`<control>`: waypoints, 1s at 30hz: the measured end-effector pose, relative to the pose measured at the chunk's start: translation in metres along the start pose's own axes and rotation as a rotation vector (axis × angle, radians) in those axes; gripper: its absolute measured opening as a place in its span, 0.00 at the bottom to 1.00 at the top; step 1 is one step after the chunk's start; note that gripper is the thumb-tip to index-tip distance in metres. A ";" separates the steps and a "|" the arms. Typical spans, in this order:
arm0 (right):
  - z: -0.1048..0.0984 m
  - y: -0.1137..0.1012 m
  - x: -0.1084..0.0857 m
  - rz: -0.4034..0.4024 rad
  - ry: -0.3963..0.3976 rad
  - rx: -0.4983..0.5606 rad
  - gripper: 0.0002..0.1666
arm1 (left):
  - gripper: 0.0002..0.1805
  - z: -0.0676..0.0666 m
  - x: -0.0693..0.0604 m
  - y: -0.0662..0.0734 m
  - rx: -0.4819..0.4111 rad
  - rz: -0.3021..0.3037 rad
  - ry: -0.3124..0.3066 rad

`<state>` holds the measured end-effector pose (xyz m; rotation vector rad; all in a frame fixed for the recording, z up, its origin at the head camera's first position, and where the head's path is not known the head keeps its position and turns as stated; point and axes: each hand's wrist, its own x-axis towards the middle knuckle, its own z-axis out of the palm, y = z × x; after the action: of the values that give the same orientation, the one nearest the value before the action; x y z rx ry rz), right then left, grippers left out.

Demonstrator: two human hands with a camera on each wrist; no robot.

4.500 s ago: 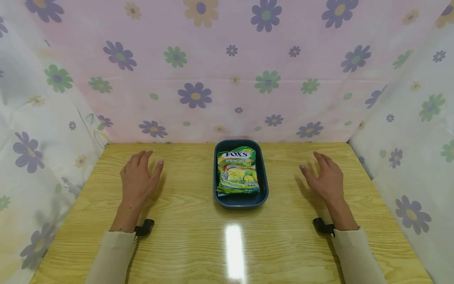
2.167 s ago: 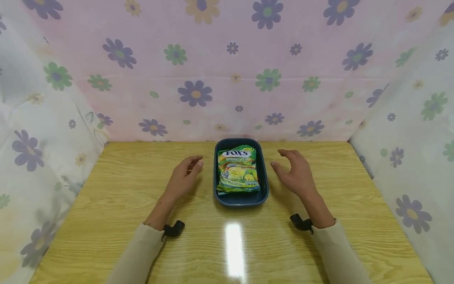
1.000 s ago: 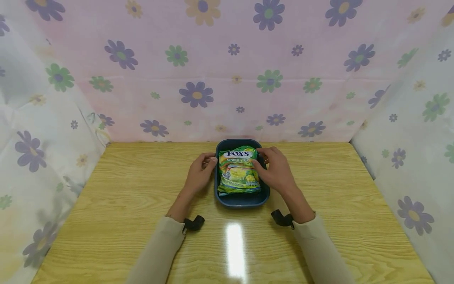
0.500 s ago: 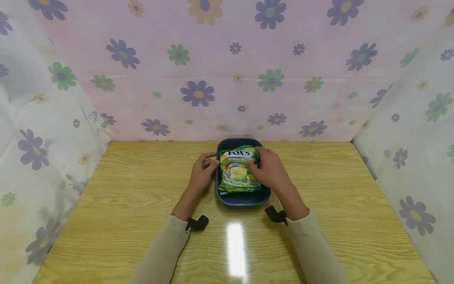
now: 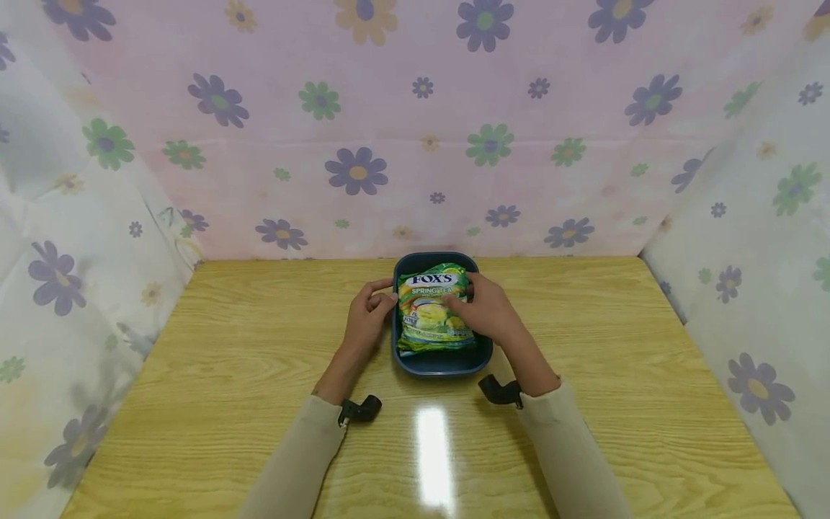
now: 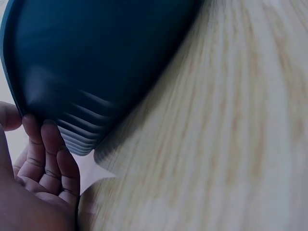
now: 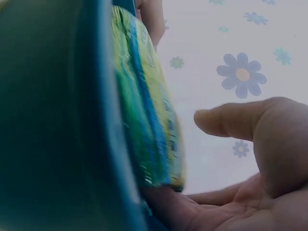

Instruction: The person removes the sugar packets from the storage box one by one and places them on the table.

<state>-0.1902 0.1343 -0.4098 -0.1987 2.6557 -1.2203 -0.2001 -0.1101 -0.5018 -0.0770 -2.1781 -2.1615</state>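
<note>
Head view. One dark blue tray [image 5: 444, 365], rounded corners, standing at the far edge of the wood-grain table [image 5: 227, 346], about midway between its far corners. Contents: a stack of green packets [image 5: 431, 317], lying flat, the top one lettered FOX'S SPRING TEA; bare tray floor shows along the near edge. One left hand [image 5: 367, 315], pinching the tray's left rim. One right hand [image 5: 489, 308], set across the right rim, thumb over the top packet, fingers beside the stack. Two beige sleeves [image 5: 577, 450]. One black wrist camera [image 5: 501, 391] at the right cuff, its pair at the left. Beyond the far edge, one pink flowered cloth [image 5: 421, 180].

Left wrist view. The tray's outer wall; as I see it, its rim sits between left thumb and fingers.

Right wrist view. The packets side-on, beyond the rim; right hand loosely spread, fingers touching the stack's edge and partly hidden, thumb apart from it.
</note>
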 end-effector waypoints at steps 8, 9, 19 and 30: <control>0.012 0.005 0.007 0.101 -0.016 0.330 0.54 | 0.19 -0.001 0.001 -0.003 -0.018 0.019 -0.017; 0.014 0.005 0.008 0.097 -0.014 0.358 0.55 | 0.19 -0.001 0.001 -0.003 -0.019 0.018 -0.016; 0.025 0.005 0.008 0.082 0.012 0.435 0.55 | 0.19 -0.001 0.000 -0.003 -0.015 0.015 -0.021; 0.020 0.006 0.008 0.048 0.030 0.477 0.52 | 0.19 -0.002 0.001 -0.008 -0.005 0.071 -0.040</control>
<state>-0.1934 0.1216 -0.4285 -0.0382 2.2884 -1.7989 -0.2015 -0.1124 -0.5101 -0.1967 -2.1569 -2.1457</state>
